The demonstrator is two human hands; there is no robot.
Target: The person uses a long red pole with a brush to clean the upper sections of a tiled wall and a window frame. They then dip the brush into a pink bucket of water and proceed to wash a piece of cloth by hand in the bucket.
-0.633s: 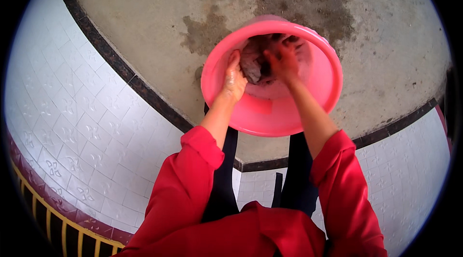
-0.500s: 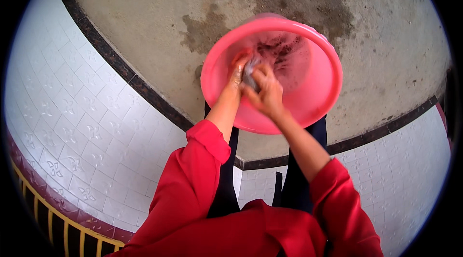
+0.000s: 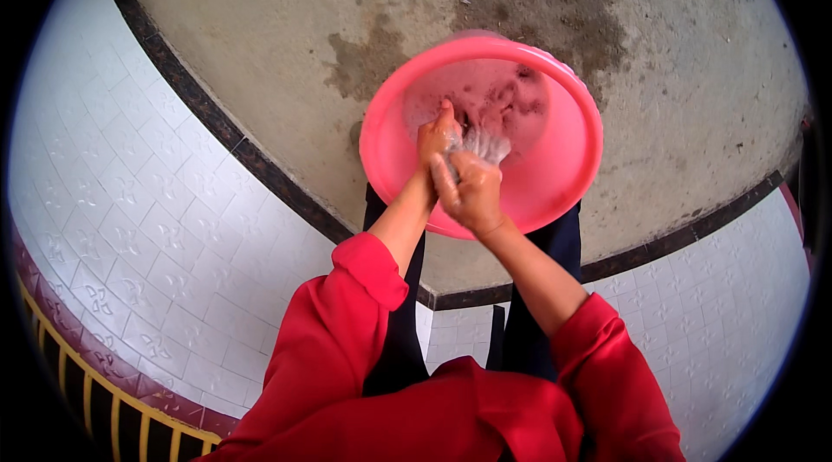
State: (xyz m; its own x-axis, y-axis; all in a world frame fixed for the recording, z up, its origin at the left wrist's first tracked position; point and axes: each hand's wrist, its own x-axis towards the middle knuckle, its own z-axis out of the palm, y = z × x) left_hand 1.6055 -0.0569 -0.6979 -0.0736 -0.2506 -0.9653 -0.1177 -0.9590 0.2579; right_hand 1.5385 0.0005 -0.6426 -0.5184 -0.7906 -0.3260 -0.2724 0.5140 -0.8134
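Over a pink plastic basin (image 3: pixel 572 165), my two hands meet around a wet, greyish, soapy cloth (image 3: pixel 487 146). My left hand (image 3: pixel 436 139) is closed at the left side of the cloth, with its thumb pointing away from me. Pressed against it from the right, my right hand (image 3: pixel 475 191) is closed on the cloth, partly smeared by motion. Part of the cloth spreads out past the right knuckles; the rest is hidden between the hands. Below them lies sudsy water (image 3: pixel 511 102) with dark patches among the foam.
The basin stands on a rough concrete floor (image 3: pixel 269 55) with dark wet stains (image 3: pixel 555 7) beyond it. A dark stone border (image 3: pixel 260 169) edges white patterned tiles (image 3: pixel 173 245). Yellow railings (image 3: pixel 117 410) stand at the lower left. My dark-trousered legs flank the basin's near side.
Both hands have shifted, the right one nearer me and tilted over the left wrist. The cloth now spreads to the right of the hands. The basin appears slightly further left.
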